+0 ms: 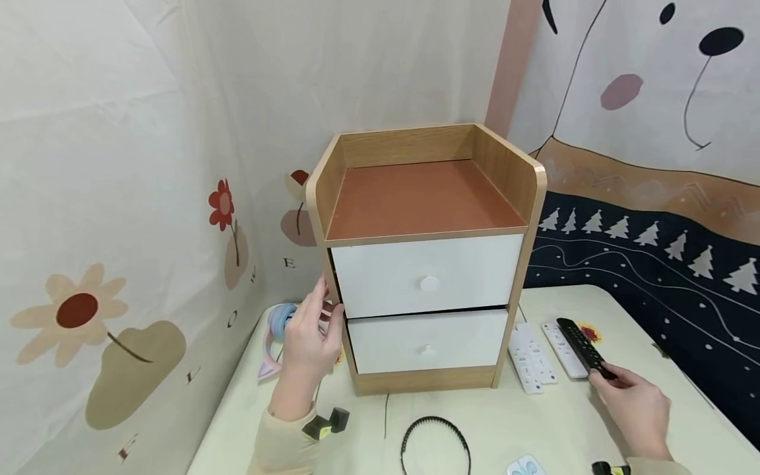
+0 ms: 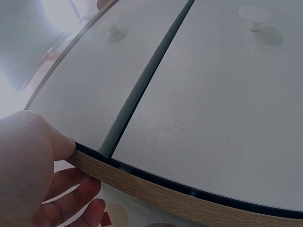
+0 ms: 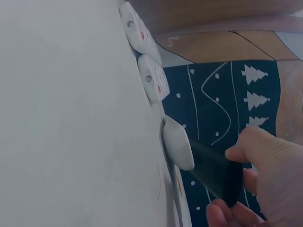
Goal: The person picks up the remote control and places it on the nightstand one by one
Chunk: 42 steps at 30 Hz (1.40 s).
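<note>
- One black remote control (image 1: 584, 346), long and slim, is in the person's right hand (image 1: 638, 409), at the right side of the tabletop (image 1: 570, 429). Thumb and fingers grip its near end; its far end extends over a white power strip (image 1: 561, 353). Whether the two touch is unclear.
- One wood-finish drawer cabinet (image 1: 424, 378) stands upright at the middle of the tabletop. The left hand (image 1: 310, 333) holds the front edge of its left side panel, thumb on the edge, fingers loosely bent against the outside.
- The cabinet has two white drawers, an upper drawer (image 1: 386, 277) and a lower drawer (image 1: 386, 343), each with one round white knob. Above them is one open reddish-brown top shelf (image 1: 424, 198), walled on three sides.
- Two more white power strips (image 1: 524, 359) lie side by side between the cabinet and the first, making three.
- One black headband (image 1: 436, 419) lies in front of the cabinet; one white-and-blue item (image 1: 526, 466) sits to its right, cut off by the frame.
- One light-blue roll-like object (image 1: 280, 320) is partly hidden behind the left hand.
- Eight pale trees (image 1: 648, 234) decorate the dark cloth at right.
</note>
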{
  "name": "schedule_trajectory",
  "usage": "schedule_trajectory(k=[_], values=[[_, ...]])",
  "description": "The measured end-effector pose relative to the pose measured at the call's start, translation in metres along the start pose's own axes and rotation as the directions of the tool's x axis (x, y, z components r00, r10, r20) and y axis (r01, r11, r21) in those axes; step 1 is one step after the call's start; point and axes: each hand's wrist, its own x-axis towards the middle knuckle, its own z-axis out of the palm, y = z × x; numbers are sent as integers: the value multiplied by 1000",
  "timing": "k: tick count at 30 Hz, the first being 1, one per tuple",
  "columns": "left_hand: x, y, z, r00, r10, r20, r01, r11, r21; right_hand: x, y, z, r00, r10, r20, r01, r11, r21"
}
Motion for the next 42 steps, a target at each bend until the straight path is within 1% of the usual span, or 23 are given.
schedule_trajectory(k=[5, 9, 14, 16, 17, 20, 22, 27, 36, 38, 39, 42], values=[[2, 1, 1, 1000, 17, -11, -18, 1000, -8, -5, -13, -5, 1000, -4, -26, 5, 999, 53], [3, 1, 2, 1000, 20, -12, -20, 1000, -8, -12, -23, -11, 996, -28, -79, 37, 992, 118], [3, 1, 2, 999, 26, -22, -26, 1000, -9, -24, -36, -15, 984, -77, -158, 108, 975, 194], [3, 0, 2, 999, 26, -21, -26, 1000, -9, -29, -42, -16, 974, -111, -200, 156, 962, 225], [2, 0, 2, 999, 26, -20, -26, 1000, -10, -32, -46, -17, 965, -133, -227, 188, 952, 240], [2, 0, 2, 1000, 25, -16, -25, 1000, -10, -36, -57, -19, 935, -188, -302, 277, 918, 285], [2, 0, 2, 999, 26, -18, -26, 1000, -11, -38, -64, -21, 921, -205, -331, 313, 896, 314], [2, 0, 1, 999, 31, -21, -31, 999, -13, -40, -80, -28, 903, -223, -368, 366, 848, 384], [1, 0, 1, 999, 26, -30, -26, 1000, -11, -45, -111, -45, 853, -268, -447, 480, 739, 473], [1, 0, 1, 999, 27, -32, -27, 1000, -14, -46, -117, -49, 840, -276, -467, 507, 707, 494], [1, 0, 1, 999, 27, -32, -28, 1000, -15, -47, -121, -51, 833, -276, -480, 521, 684, 511], [2, 1, 1, 999, 28, -27, -28, 1000, -12, -50, -131, -56, 803, -282, -525, 578, 582, 572]])
